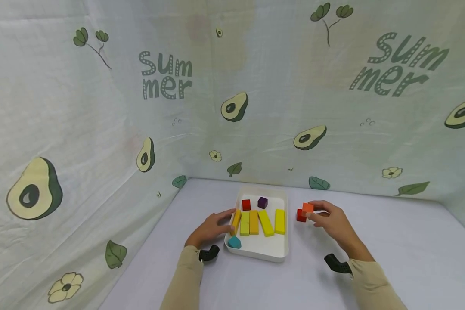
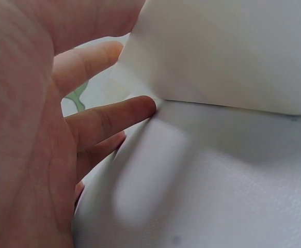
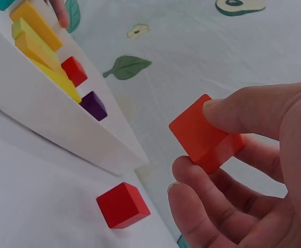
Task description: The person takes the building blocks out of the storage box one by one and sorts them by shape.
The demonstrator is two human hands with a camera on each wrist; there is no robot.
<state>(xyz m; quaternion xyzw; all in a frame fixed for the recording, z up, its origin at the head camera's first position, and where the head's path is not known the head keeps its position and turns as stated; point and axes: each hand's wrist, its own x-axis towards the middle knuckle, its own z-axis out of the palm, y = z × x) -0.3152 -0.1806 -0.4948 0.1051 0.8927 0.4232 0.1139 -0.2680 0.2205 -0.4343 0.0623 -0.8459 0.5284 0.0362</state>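
Note:
My right hand (image 1: 331,221) pinches an orange cube (image 3: 204,132) between thumb and fingers, to the right of the tray. Just below and left of it, a red cube (image 3: 122,205) sits on the table. At the left side of the white tray (image 1: 261,254), my left hand (image 1: 212,226) touches the wall with fairly straight fingers. Inside the tray, an orange bar (image 1: 236,220) lies nearest that hand. Beside it are a yellow-green bar (image 1: 244,224), another orange bar (image 1: 253,222) and two yellow bars (image 1: 280,221).
Toward the tray's far end sit another red cube (image 1: 246,204) and a purple cube (image 1: 262,203). A teal block (image 1: 234,242) rests in its near left corner. The white table (image 1: 403,241) meets a printed cloth backdrop (image 1: 271,159) behind and at the left.

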